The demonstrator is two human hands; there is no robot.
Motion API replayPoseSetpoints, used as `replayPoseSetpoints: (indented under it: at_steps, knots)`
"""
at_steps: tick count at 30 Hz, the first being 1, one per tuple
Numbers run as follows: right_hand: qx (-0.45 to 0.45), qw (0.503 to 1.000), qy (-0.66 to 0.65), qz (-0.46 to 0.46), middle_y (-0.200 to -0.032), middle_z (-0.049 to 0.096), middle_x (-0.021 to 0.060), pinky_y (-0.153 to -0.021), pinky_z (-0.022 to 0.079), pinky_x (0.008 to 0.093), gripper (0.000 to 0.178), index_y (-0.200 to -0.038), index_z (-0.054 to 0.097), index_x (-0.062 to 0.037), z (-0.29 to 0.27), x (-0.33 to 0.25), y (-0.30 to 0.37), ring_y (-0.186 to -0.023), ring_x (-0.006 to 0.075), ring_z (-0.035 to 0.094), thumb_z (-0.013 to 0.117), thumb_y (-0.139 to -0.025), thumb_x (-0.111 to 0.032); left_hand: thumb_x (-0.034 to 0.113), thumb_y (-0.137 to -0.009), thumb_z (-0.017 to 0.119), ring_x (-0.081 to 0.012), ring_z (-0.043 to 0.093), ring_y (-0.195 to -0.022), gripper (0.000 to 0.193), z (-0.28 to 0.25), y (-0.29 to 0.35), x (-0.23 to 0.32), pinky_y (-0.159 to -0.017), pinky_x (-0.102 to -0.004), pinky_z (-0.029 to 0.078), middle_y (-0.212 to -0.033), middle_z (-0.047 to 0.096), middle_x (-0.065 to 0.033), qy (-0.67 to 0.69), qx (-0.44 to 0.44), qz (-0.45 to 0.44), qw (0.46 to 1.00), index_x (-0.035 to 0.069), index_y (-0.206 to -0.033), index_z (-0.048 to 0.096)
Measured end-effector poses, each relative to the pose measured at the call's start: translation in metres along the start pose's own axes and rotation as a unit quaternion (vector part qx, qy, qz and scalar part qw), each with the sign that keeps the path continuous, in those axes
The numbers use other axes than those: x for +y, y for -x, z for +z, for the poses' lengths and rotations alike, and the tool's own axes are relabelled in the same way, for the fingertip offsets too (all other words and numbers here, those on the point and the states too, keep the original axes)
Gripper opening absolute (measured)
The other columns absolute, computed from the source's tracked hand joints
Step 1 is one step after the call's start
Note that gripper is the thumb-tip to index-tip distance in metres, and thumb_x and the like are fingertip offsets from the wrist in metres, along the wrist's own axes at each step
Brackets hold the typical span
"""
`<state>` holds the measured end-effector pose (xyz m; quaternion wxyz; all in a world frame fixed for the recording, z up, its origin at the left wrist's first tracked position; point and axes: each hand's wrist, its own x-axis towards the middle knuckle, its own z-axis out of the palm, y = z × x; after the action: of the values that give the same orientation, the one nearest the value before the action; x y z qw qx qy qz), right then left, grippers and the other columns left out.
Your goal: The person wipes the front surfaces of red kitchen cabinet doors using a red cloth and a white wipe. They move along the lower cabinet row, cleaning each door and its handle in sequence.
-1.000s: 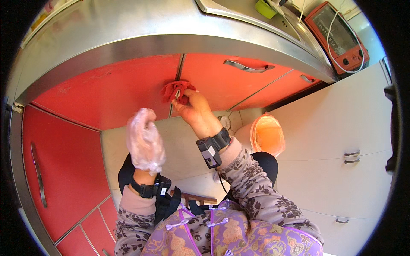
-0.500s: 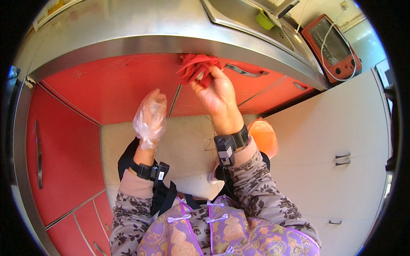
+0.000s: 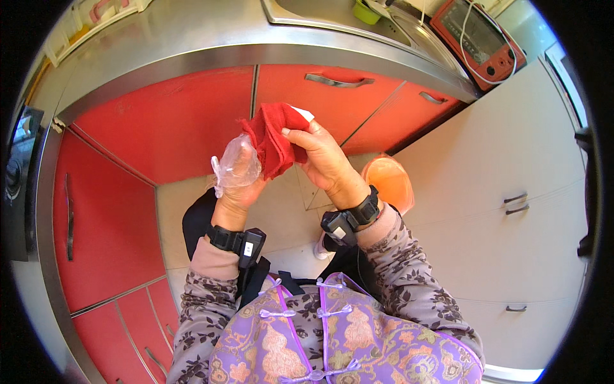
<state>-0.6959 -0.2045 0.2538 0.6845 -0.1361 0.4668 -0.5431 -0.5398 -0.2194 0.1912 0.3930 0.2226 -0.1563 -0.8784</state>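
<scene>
A folded red cloth (image 3: 275,141) is held up in front of the red cabinet doors, with a small white patch at its upper right corner. My right hand (image 3: 326,160) is bare and closed on the cloth's right side, thumb on the near face. My left hand (image 3: 240,182) is at the cloth's left edge, its fingers partly hidden behind cloth and plastic. A clear plastic glove (image 3: 236,163) is bunched over its upper part, the loose cuff flaring out and the wrist bare.
A steel counter (image 3: 192,57) with a sink (image 3: 332,16) runs above the red cabinets. In the sink area is a green container (image 3: 366,11). A red toaster oven (image 3: 476,38) stands at its right end. An orange-lined bin (image 3: 390,182) is beside the white cabinet (image 3: 473,211).
My right hand has brought the red cloth down from the cabinet front to my left hand. The left glove's cuff has come up off the wrist. The view has shifted slightly.
</scene>
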Motion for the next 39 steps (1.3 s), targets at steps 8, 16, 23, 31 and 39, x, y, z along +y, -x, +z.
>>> replayPoseSetpoints:
  at_steps: [8,16,23,31,39]
  knots:
    - [0.043,0.916,0.326,-0.231,-0.121,0.062,0.0030,-0.094,0.047,0.0289,0.036,-0.126,0.056,-0.0019,-0.041,-0.007,-0.007,-0.108,0.0136,0.059,0.062,-0.091,-0.004,0.051,-0.082,0.072,-0.0262,0.043,-0.135,0.087,0.010,-0.009,-0.018,-0.113,-0.0443,0.035,-0.145,0.046,-0.0113,0.077,-0.047,0.011,0.996,0.001,-0.144,0.037]
    - [0.037,0.841,0.488,-0.230,-0.104,0.062,0.0191,-0.086,0.049,0.0393,0.034,-0.110,0.060,-0.0018,-0.019,-0.002,0.005,-0.099,0.0352,0.062,0.069,-0.080,-0.014,0.037,-0.085,0.073,-0.0236,0.054,-0.122,0.063,0.023,0.008,-0.024,-0.101,-0.0419,0.046,-0.133,0.056,-0.0069,-0.050,0.019,-0.013,0.998,0.004,-0.133,0.049]
    - [-0.026,0.972,0.225,-0.063,-0.109,0.063,0.0034,-0.087,0.049,0.0276,0.036,-0.122,0.058,-0.0050,-0.023,0.003,0.009,-0.100,0.0112,0.059,0.069,-0.089,-0.014,0.018,-0.087,0.071,-0.0229,0.063,-0.107,0.035,0.010,0.012,-0.031,-0.092,-0.0392,0.052,-0.115,0.065,-0.0051,0.007,0.040,-0.041,0.998,0.006,-0.118,0.060]
    - [-0.049,0.999,0.010,0.013,-0.116,0.063,0.0039,-0.091,0.050,0.0299,0.039,-0.128,0.053,-0.0059,-0.033,-0.005,0.036,-0.104,0.0149,0.061,0.064,-0.094,-0.021,0.014,-0.087,0.065,-0.0233,0.065,-0.101,0.030,0.000,0.014,-0.044,-0.086,-0.0372,0.054,-0.111,0.066,-0.0093,-0.009,0.011,-0.003,1.000,0.002,-0.114,0.061]
    - [-0.010,0.999,0.034,-0.015,-0.113,0.065,0.0063,-0.086,0.052,0.0308,0.035,-0.125,0.054,-0.0031,-0.042,0.014,0.010,-0.100,0.0155,0.063,0.058,-0.098,-0.025,0.031,-0.090,0.067,-0.0220,0.064,-0.102,0.032,0.000,0.014,-0.046,-0.083,-0.0366,0.052,-0.113,0.066,-0.0044,0.104,0.087,-0.065,0.989,0.010,-0.113,0.061]
